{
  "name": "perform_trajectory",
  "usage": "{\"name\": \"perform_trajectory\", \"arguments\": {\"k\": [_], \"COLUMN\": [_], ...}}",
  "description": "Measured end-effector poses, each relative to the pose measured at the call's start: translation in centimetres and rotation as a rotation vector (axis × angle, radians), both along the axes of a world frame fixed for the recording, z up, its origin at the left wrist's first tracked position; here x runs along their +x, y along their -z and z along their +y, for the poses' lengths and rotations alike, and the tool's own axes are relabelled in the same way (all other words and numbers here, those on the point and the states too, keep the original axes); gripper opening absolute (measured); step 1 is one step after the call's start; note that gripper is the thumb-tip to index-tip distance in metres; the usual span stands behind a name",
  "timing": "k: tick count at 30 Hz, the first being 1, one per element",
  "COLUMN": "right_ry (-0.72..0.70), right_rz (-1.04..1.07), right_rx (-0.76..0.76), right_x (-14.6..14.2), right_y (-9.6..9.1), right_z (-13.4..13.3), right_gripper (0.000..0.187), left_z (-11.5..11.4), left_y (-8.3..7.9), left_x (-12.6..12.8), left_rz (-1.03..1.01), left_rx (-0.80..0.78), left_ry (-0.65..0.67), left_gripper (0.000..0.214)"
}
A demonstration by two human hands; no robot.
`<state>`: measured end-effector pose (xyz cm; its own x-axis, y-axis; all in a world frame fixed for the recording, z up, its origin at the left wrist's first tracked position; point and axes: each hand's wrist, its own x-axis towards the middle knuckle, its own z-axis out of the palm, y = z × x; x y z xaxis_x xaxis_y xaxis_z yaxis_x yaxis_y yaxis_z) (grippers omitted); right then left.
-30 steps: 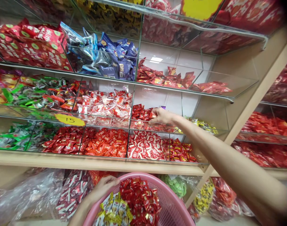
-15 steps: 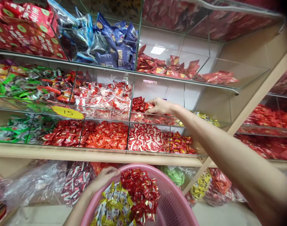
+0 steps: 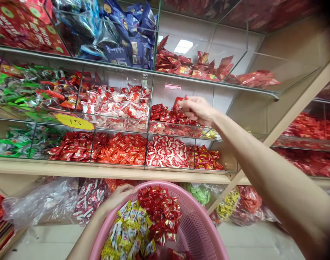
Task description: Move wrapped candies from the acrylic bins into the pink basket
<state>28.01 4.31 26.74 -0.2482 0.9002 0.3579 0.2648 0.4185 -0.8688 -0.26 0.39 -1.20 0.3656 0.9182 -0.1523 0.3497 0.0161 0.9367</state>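
Observation:
My right hand [image 3: 198, 109] is raised over a shelf compartment, its fingers pinching a small red wrapped candy [image 3: 177, 103]. Just below it lies a heap of similar red wrapped candies [image 3: 161, 112] behind the clear front panel. My left hand [image 3: 121, 196] grips the left rim of a pink plastic basket [image 3: 193, 196]; the underside of its grip is hidden. Inside the basket, yellow-and-white wrapped candies [image 3: 128, 231] fill the left side, beside a pile of shiny red wrapped candies [image 3: 162, 213].
Glass dividers and clear fronts split the shelves into candy bins. A yellow price tag marked 15 [image 3: 75, 122] hangs at the left. Beneath the wooden ledge [image 3: 72, 169] lie a clear plastic bag [image 3: 49, 198] and bagged yellow candies [image 3: 227, 204]. A slanted wooden post [image 3: 286, 124] stands right.
My right hand has risen out of the red candies and moved slightly right, now with a candy in its fingers. My left hand keeps hold of the basket. The view has shifted slightly.

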Motion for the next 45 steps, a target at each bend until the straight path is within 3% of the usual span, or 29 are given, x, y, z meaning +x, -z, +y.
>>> {"name": "perform_trajectory", "arguments": {"k": [3,5,9,12,15,17,23,27,31,36,45], "right_ry": [0.001,0.006,-0.054,-0.096,-0.044,-0.006,0.051,0.118,0.080,0.061,0.055], "right_rz": [0.116,0.130,0.156,0.059,-0.046,-0.127,-0.566,-0.961,-1.224,-1.333,-1.260], "right_rx": [0.014,-0.058,-0.337,-0.546,-0.495,-0.384,-0.124,0.006,0.109,0.139,0.110], "right_x": [1.2,1.8,2.4,2.2,2.0,1.9,1.6,1.3,0.6,-0.1,0.2], "right_y": [1.2,3.6,11.3,17.3,21.4,22.8,23.4,23.8,24.5,24.7,25.2], "right_z": [-3.5,-6.3,-10.8,-12.2,-12.1,-11.7,-10.8,-10.7,-10.7,-10.8,-10.7], "right_gripper": [0.026,0.027,0.033,0.029,0.024,0.019,0.011,0.018,0.028,0.023,0.025], "left_z": [-0.2,-0.2,-0.2,-0.1,-0.1,-0.1,-0.3,-0.2,-0.1,0.1,0.1], "left_y": [-0.2,-0.2,0.1,0.1,0.0,0.0,-0.2,0.0,0.5,0.8,1.0], "left_x": [0.1,0.2,0.3,0.3,0.3,0.3,0.3,0.2,0.0,-0.1,-0.2], "left_rz": [0.001,-0.015,-0.023,0.001,0.011,0.008,-0.008,-0.015,-0.022,-0.012,-0.011], "left_rx": [-0.018,-0.018,-0.023,-0.035,-0.027,-0.025,-0.038,-0.021,-0.008,0.004,0.012], "left_ry": [-0.005,-0.004,-0.018,-0.022,-0.021,-0.021,-0.015,-0.007,-0.006,-0.002,0.010], "left_gripper": [0.042,0.043,0.045,0.044,0.044,0.044,0.045,0.044,0.044,0.044,0.043]}}
